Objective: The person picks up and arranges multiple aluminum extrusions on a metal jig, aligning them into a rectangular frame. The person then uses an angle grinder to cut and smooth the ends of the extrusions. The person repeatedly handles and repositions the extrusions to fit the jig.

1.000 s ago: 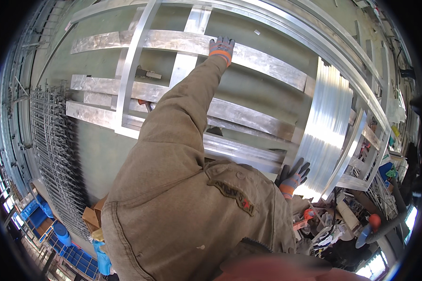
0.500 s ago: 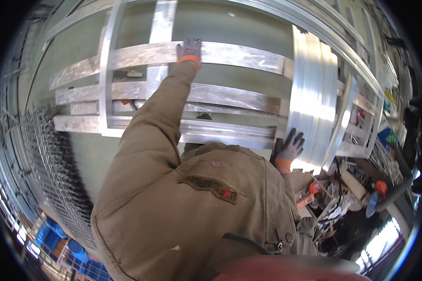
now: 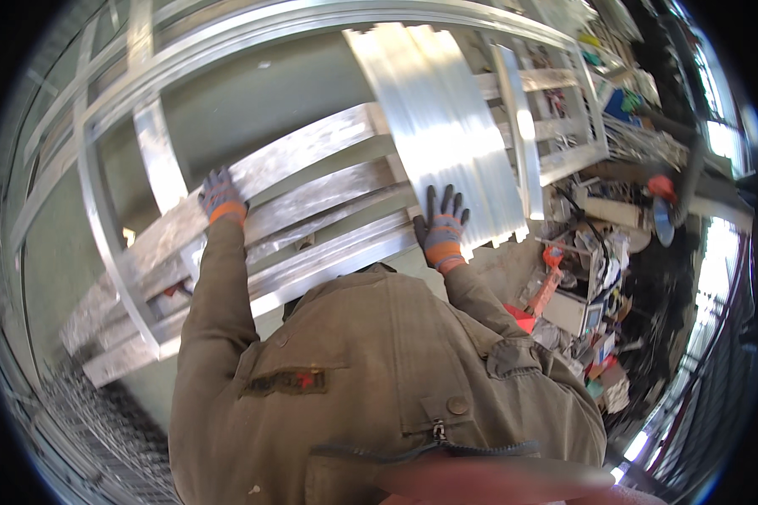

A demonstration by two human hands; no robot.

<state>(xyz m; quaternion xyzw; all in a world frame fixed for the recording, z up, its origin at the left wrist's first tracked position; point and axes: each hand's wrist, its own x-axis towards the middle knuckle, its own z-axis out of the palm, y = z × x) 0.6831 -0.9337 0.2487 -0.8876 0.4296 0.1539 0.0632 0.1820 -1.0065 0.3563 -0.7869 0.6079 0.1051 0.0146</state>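
My left hand (image 3: 223, 198), in a grey glove with an orange cuff, lies over a long, scuffed pale plank (image 3: 303, 147). Its fingers are stretched out, with nothing visible in them. My right hand (image 3: 443, 227), gloved alike, has its fingers spread at the near left edge of a shiny corrugated sheet (image 3: 434, 101). The sheet lies across the planks, its ribs running away from me. Beneath my arms runs a silvery metal profile (image 3: 337, 257), close to my body. A metal crossbar (image 3: 158, 156) stands left of my left hand.
A large metal frame (image 3: 253, 23) spans the far side. Right of the sheet lies a narrow metal strip (image 3: 520, 126). Cluttered tools and boxes, with an orange-red tool (image 3: 547, 278), fill the right side. Stacked wire mesh (image 3: 93, 421) lies at the lower left.
The view has turned right, so frame and sheet appear shifted left and tilted. My right hand has moved up onto the sheet's edge. My left hand stays on the same plank.
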